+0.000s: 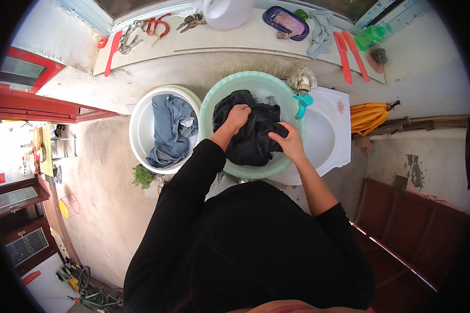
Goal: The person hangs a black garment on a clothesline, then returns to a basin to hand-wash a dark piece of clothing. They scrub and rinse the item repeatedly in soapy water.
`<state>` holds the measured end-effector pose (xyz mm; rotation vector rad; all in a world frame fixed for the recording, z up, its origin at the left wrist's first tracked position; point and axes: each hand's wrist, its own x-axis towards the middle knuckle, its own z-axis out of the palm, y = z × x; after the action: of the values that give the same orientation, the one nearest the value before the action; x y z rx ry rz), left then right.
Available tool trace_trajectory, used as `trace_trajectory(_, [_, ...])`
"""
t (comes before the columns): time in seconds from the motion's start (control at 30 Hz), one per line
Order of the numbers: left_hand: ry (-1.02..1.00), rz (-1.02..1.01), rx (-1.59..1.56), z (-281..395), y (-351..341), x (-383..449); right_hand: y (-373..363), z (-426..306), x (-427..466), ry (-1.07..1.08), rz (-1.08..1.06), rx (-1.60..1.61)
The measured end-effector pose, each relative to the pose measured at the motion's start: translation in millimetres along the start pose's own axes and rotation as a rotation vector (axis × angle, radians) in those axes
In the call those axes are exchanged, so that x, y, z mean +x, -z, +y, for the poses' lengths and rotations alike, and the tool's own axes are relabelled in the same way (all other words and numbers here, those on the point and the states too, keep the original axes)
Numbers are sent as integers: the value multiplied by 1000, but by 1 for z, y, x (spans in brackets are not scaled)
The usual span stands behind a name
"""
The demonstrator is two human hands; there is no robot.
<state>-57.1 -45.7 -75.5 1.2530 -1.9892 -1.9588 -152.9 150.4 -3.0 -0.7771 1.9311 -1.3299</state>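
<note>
A wet black garment [250, 144] lies bunched in a pale green plastic basin [215, 88], with suds showing along its far side. My left hand [239, 117] grips a fold near the garment's middle, fingers curled in. On the right, my right hand [290, 141] pinches another part of the cloth between thumb and fingers, close to the basin's right side. Beside the basin on the left is a white tub [139, 135] holding folded blue jeans [170, 129]. What lies beneath the black cloth is hidden.
A tap with a turquoise handle [303, 102] overhangs the basin's right rim, above a white washbasin [329, 156]. The ledge [219, 43] behind carries a soap dish [286, 23], keys [191, 22], red brushes [342, 56] and a white jug [227, 13]. Yellow cloth [368, 117] hangs at right.
</note>
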Motion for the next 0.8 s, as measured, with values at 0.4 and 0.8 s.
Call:
trace_trajectory(0.4, [15,87,-1078,7,52,-57,24,-36,-41,412,250,-492])
trace_trajectory(0.8, [417,77,-854,17,-16,-107,31,14,-29,270,23,-760])
